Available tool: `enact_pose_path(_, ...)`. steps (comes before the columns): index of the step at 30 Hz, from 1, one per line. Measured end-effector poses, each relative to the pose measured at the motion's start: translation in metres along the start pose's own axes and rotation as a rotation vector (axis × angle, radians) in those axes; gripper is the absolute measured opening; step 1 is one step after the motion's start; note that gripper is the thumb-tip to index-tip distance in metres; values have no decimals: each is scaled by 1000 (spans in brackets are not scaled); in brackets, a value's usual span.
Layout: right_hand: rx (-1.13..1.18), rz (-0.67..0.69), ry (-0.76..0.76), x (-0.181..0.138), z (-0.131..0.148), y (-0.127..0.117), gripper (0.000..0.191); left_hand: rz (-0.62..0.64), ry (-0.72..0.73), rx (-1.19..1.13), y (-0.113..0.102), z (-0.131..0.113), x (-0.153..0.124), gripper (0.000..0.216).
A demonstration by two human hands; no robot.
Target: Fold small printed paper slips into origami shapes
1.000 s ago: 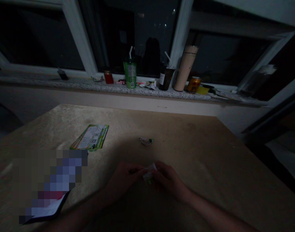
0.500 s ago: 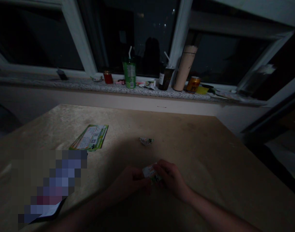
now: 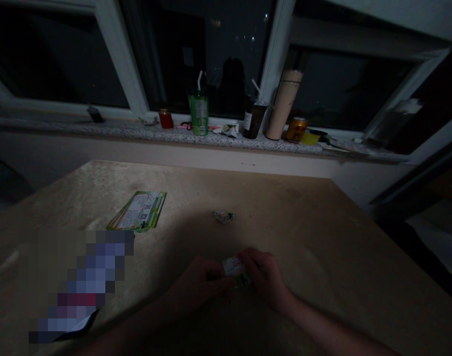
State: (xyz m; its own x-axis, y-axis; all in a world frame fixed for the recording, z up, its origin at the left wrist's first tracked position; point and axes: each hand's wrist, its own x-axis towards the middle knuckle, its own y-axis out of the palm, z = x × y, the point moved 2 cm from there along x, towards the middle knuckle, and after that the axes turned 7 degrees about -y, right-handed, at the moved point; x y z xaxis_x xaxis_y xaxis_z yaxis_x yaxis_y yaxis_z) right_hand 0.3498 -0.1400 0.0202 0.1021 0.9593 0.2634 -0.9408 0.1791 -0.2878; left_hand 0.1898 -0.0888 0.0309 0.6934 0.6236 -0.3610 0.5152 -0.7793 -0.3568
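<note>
My left hand [image 3: 201, 284] and my right hand [image 3: 263, 277] meet low over the brown table [image 3: 303, 237]. Both pinch a small folded printed paper [image 3: 233, 267], white with green and red marks, held between their fingertips just above the tabletop. A little further off on the table lies a small crumpled folded paper piece [image 3: 223, 216]. To the left rests a stack of green and white printed cards [image 3: 139, 211].
A blurred-out flat object [image 3: 77, 282] lies at the table's near left. The stone windowsill [image 3: 100, 127] behind carries a green drink carton with straw [image 3: 198, 112], a red jar [image 3: 165, 118], a dark cup [image 3: 253, 120], a tall beige tumbler [image 3: 284, 104] and an orange can [image 3: 296, 129].
Both hands turned the small paper between the fingers and drew slightly nearer to me; more of its white printed face now shows. Nothing else moved.
</note>
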Motion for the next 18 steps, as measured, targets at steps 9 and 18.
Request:
enact_pose_path(9, 175, 139, 144, 1, 0, 2, 53, -88, 5, -17, -4, 1, 3, 29)
enact_pose_path(18, 294, 149, 219, 1, -4, 5, 54, -67, -4, -60, -5, -2, 3, 29)
